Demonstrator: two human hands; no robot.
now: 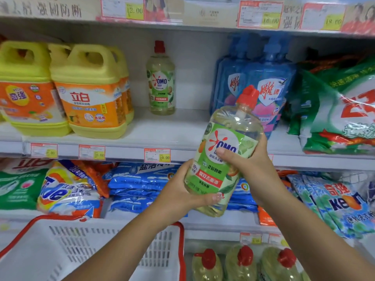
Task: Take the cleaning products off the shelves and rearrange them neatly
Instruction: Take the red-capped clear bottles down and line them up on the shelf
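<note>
Head view: my left hand [182, 191] and right hand [249, 163] both grip one tilted OMO bottle [233, 122], center-right of the frame, in front of the middle shelf [162, 130]. I'd judge it early, as most stock looks untouched. Count: one second OMO bottle [161, 82] upright at the shelf back, three red-capped bottles [243, 262] lower right, one white basket [60, 240] lower left.
</note>
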